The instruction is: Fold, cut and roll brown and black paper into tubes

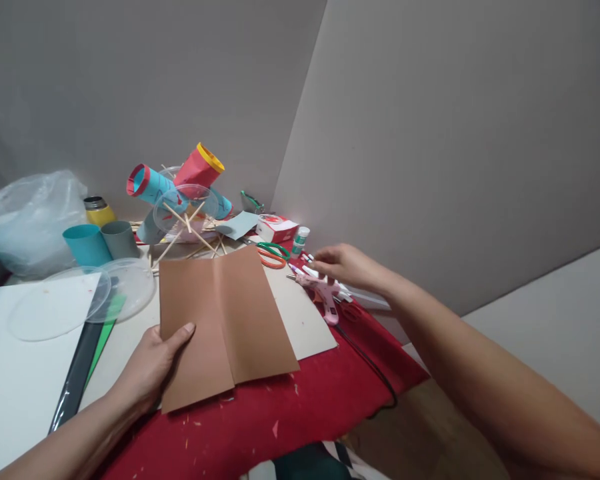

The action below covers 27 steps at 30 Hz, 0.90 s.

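My left hand [155,363] holds a sheet of brown paper [195,320] by its left edge, thumb on top and the other fingers hidden beneath. A crease runs down the sheet's middle, and its two halves stand slightly raised. My right hand [347,265] hovers over several white pens or markers [341,292] at the table's right side, fingers loosely bent with nothing visible in them. Just below that hand lies a pink glue gun [325,297] with a dark cord [370,363]. Close by are scissors with green and orange handles [273,253] and a small white-and-green bottle [301,241].
A model of paper tubes [197,167], clear discs and wooden sticks stands at the back. Left are a plastic bag [35,220], a blue tube [87,245], a grey tube [120,240] and clear lids [130,287]. Red cloth [260,427] covers the table; walls rise behind and right.
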Available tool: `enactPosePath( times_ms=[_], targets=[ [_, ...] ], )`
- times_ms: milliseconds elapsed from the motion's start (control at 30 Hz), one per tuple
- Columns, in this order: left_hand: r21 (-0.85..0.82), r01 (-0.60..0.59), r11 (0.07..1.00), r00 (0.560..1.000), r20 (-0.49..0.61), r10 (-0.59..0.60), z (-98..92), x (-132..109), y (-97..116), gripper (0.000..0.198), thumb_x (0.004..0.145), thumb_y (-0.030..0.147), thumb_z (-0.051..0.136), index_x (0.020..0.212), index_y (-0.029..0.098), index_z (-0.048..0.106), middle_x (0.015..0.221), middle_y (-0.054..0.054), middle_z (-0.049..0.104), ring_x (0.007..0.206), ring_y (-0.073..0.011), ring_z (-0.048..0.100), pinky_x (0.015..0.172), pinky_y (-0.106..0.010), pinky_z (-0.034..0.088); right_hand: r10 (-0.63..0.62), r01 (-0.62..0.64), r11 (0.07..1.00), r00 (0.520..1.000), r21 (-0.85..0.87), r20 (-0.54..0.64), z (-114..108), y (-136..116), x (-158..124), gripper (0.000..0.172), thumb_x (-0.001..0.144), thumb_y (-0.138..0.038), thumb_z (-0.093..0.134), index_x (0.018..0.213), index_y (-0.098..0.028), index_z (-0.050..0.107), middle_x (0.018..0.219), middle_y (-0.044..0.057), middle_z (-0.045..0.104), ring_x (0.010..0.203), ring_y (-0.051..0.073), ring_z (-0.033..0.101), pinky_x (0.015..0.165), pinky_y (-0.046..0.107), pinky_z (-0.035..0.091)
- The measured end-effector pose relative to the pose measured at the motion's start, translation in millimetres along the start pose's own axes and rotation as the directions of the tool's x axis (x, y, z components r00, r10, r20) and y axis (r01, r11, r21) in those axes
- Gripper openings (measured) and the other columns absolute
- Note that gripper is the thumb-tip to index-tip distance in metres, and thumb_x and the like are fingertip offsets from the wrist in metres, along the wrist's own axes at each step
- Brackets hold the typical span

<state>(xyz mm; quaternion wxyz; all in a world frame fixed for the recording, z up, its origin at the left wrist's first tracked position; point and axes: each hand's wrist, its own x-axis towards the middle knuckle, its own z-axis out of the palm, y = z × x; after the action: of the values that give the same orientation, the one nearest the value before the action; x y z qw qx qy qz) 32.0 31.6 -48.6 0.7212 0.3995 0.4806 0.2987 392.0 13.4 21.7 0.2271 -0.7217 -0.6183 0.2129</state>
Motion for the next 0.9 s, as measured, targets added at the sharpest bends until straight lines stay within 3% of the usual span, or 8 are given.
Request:
enactPosePath(
  times_ms=[200,400,500,633,900],
  targets=[
    [0.025,-0.038,0.999,0.999,-0.008,0.038,-0.5,-0.2,-0.6,0.039,0.081,0.025,0.069,0.118,0.017,0.059,0.091,-0.011,0.077,0.076,-0.0277,0.074,0.066,-0.038,0.06,0.154,-0.176,0.969,0.979,-0.173,-0.133,10.0,46.7,-54.6,0.023,0.078,-0.036,0.06,0.062,-0.02,0.064,0.056,0.003,0.061,0.052,0.016,0.048,0.051,0.028,0.028],
    [0.03,-0.043,0.999,0.999,0.003,0.043,-1.0,0.0,-0.2,0.046,0.079,0.026,0.071,0.123,0.017,0.058,0.094,-0.012,0.077,0.077,-0.0275,0.074,0.067,-0.037,0.061,0.237,-0.252,0.964,0.958,-0.086,-0.16,42.4,64.9,-67.7,0.037,0.08,-0.05,0.057,0.057,-0.021,0.055,0.054,0.001,0.052,0.053,0.016,0.045,0.051,0.028,0.027],
    [0.044,-0.05,0.998,0.999,0.0,0.05,-0.6,-0.1,-0.1,0.045,0.079,0.026,0.071,0.122,0.017,0.058,0.096,-0.012,0.076,0.078,-0.027,0.074,0.068,-0.037,0.061,0.267,-0.264,0.964,0.956,0.041,-0.122,54.3,68.8,-65.1,0.043,0.079,-0.057,0.055,0.057,-0.022,0.046,0.051,-0.002,0.046,0.049,0.014,0.044,0.048,0.027,0.029],
    [0.061,-0.045,0.997,0.999,0.002,0.045,-0.1,-0.6,0.2,0.044,0.079,0.027,0.071,0.121,0.018,0.058,0.094,-0.011,0.077,0.076,-0.0272,0.074,0.066,-0.037,0.061,0.307,-0.296,0.929,0.952,0.22,-0.014,59.2,71.5,-62.8,0.043,0.078,-0.062,0.054,0.065,-0.022,0.043,0.053,-0.003,0.049,0.041,0.011,0.044,0.041,0.024,0.029],
    [0.065,-0.053,0.996,0.999,0.009,0.053,0.4,-1.5,0.6,0.047,0.073,0.031,0.076,0.116,0.02,0.061,0.096,-0.01,0.077,0.079,-0.0289,0.074,0.066,-0.037,0.061,0.395,-0.403,0.824,0.912,0.399,0.106,54.9,76.7,-56.2,0.037,0.078,-0.052,0.065,0.07,-0.019,0.049,0.057,-0.002,0.057,0.035,0.005,0.042,0.033,0.018,0.021]
  ],
)
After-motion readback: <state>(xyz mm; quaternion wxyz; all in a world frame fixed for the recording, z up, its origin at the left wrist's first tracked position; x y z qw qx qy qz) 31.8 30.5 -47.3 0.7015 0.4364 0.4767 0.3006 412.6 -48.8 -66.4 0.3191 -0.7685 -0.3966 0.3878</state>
